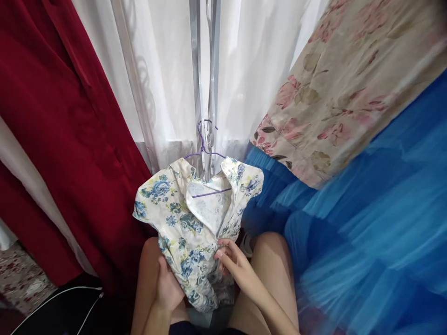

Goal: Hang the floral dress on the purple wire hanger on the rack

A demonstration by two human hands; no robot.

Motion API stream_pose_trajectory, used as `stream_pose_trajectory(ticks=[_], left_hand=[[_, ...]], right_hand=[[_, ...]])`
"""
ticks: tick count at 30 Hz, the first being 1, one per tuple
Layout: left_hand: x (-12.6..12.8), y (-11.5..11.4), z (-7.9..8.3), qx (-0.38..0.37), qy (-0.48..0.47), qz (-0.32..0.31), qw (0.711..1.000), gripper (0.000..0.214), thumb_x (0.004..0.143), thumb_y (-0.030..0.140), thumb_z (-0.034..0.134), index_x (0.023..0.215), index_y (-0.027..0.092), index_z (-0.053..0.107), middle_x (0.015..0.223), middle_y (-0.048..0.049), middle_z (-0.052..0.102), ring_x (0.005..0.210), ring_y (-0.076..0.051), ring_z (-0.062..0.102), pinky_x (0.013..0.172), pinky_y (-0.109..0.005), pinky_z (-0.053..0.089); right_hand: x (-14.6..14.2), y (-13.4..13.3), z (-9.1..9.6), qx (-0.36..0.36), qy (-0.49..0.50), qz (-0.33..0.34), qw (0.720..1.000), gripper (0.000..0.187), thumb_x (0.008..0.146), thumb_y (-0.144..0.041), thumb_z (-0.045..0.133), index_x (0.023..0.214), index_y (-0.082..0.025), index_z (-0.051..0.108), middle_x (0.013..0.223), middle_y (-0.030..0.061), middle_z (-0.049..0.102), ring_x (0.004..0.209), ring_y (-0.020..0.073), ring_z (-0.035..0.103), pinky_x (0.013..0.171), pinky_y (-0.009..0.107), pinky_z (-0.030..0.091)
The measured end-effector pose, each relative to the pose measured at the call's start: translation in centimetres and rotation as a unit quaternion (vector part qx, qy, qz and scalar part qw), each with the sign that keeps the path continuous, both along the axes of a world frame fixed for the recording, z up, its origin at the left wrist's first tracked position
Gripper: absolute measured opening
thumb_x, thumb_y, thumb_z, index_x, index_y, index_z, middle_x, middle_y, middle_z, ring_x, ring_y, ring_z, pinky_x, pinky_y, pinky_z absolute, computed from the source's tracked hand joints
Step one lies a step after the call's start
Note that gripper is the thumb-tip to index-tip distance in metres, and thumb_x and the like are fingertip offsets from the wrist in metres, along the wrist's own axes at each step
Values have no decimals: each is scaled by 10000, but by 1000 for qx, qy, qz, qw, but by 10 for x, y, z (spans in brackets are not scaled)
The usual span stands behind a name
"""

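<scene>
A small white shirt with blue flowers (181, 218) hangs on a purple wire hanger (204, 149) hooked to a metal window bar (206, 93). My left hand (169, 288) grips the shirt's lower left part, fingers closed round the cloth. My right hand (233, 265) pinches the shirt's front edge near the middle, fingertips pressed on the fabric. Both hands are low in the view, above my bare knees (272, 265).
White sheer curtains (251, 70) hang behind the shirt. A dark red curtain (63, 139) fills the left. A blue ruffled cloth (366, 223) and a flowered beige cloth (349, 83) lie on the right. A black object with a white cable (70, 302) sits at lower left.
</scene>
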State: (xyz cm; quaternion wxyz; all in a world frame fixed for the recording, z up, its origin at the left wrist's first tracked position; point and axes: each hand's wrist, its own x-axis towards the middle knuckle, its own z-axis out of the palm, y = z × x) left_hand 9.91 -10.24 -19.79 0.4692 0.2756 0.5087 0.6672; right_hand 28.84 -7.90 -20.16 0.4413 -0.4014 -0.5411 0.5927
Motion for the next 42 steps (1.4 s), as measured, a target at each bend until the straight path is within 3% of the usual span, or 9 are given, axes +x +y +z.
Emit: stream_pose_trajectory(ticks=[4,12,16,19,21,23,28,35,42], left_hand=[[-8,-21,-13,-29,-47,-169,984,743,480,494,912,1160,271,713,1125,-113,729,1217,-401,587,1034,-524,488],[26,-28,-29,-14,12,-170,985,543,650,223,752,1187,257,675,1231,-84,690,1281,-328,556,1080,-453,460],[7,-24,-38,-14,144,14,989,437,756,270,664,1191,260,621,1231,-73,676,1230,-310,591,981,-410,525],[-8,-24,-40,35,261,200,944,395,834,316,607,1213,236,529,1214,-101,625,1170,-284,603,977,-414,506],[-6,-27,-38,81,312,257,911,402,851,341,620,1215,245,480,1240,-116,563,1164,-265,578,993,-412,485],[7,-30,-34,110,349,218,905,370,844,342,646,1172,259,498,1227,-114,548,1147,-262,570,989,-403,478],[44,-34,-31,118,338,-40,933,148,877,273,582,1021,243,595,1009,-74,658,993,-247,628,905,-372,498],[35,-29,-31,131,324,-107,931,187,894,259,552,709,231,553,742,-27,621,744,-206,602,754,-321,484],[20,-22,-31,125,374,-144,908,173,901,271,570,742,215,530,771,-35,600,774,-204,590,755,-305,463]], right_hand=[[-14,-5,1,41,-6,27,999,293,952,-531,521,1009,-243,525,770,-2,594,651,167,529,603,290,417],[5,-22,42,79,-42,-27,996,328,955,-468,539,763,-203,546,610,-27,501,578,138,452,558,262,342],[11,-26,43,98,-71,-45,992,297,920,-405,599,722,-185,564,632,-16,526,595,131,459,560,256,325],[6,-27,36,93,-84,-38,991,286,903,-387,615,709,-189,546,611,-23,521,572,125,434,547,253,313],[1,-26,31,81,-75,-20,994,289,896,-392,620,701,-193,542,592,-26,518,559,126,432,541,253,313],[-6,-26,26,66,-60,-1,996,291,882,-403,635,699,-192,554,585,-22,532,550,126,438,533,252,312],[-22,-33,24,26,-1,27,999,318,833,-437,695,675,-182,590,563,-16,559,534,123,483,522,244,341],[-32,-31,43,-46,76,2,996,308,802,-382,697,599,-178,589,482,-17,550,435,98,422,459,235,321],[-40,31,103,6,159,-19,987,227,750,-289,744,606,-143,648,491,-25,539,437,74,432,447,216,314]])
